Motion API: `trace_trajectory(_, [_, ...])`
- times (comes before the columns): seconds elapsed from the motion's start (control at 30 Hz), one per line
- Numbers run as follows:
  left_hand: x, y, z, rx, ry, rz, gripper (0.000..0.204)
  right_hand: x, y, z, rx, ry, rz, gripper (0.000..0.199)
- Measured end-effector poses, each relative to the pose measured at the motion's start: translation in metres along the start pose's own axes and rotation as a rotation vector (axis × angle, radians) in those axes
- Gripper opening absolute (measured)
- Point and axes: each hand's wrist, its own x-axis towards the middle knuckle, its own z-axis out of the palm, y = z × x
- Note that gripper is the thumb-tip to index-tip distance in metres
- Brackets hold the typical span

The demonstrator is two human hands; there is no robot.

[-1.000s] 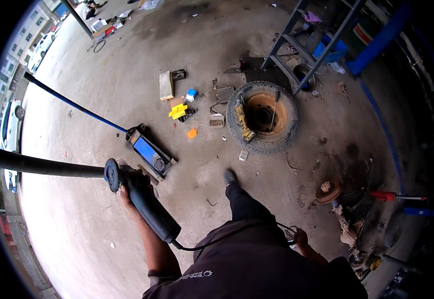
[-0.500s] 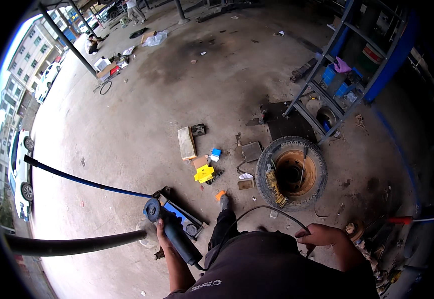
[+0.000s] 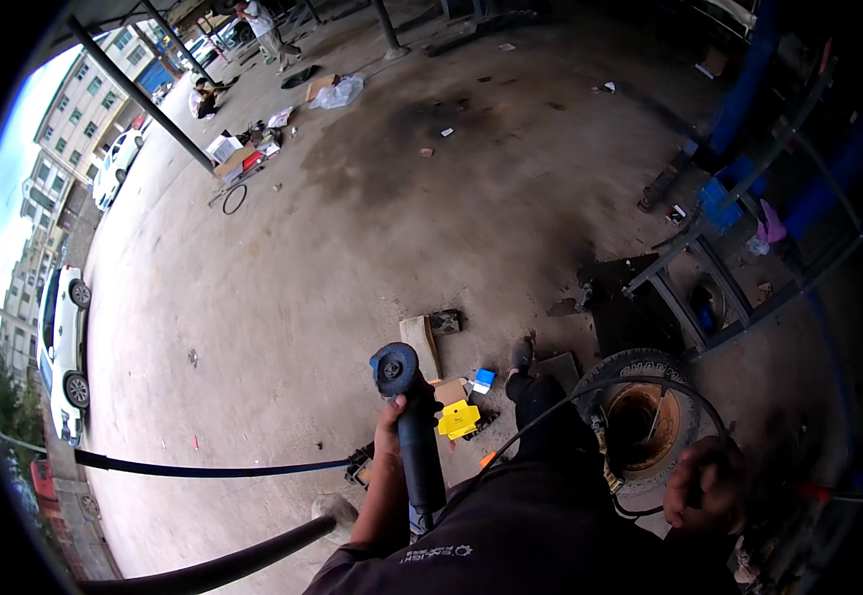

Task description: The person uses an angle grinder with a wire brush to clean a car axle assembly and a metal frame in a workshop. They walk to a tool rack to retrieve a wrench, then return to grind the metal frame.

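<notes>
Black angle grinder [image 3: 414,426], upright, disc up, gripped mid-body

Dark short-sleeved shirt, small pale print on back; dark trousers; dark shoe [image 3: 522,354]; bare forearms.

Open-air repair yard: oil-stained concrete floor [image 3: 352,248], tyre [image 3: 650,416], blue racks [image 3: 739,198].

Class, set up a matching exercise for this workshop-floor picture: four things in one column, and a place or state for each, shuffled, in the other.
1. angle grinder
2. tyre
3. white car
4. black cable

a. parked at far left
b. flat on the concrete
c. gripped by the left hand
d. running to the right hand

Pairs: 1-c, 2-b, 3-a, 4-d
</notes>
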Motion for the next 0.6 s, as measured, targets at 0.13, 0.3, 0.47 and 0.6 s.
trace_trajectory(0.13, [0.130, 0.022, 0.031, 0.027, -0.116, -0.120, 0.074, 0.142, 0.017, -0.045, 0.064, -0.071, 0.023, 0.043])
trace_trajectory(0.3, [0.320, 0.061, 0.100, 0.137, -0.162, -0.192, 0.068, 0.347, 0.010, -0.088, 0.285, 0.032, 0.292, 0.038])
trace_trajectory(0.47, [0.441, 0.127, 0.188, 0.240, -0.329, -0.144, 0.071, 0.473, -0.058, -0.093, 0.048, -0.262, 0.277, 0.040])
trace_trajectory(0.6, [0.523, 0.168, 0.244, 0.230, -0.392, -0.133, 0.075, 0.559, -0.101, -0.102, -0.048, -0.335, 0.212, 0.042])
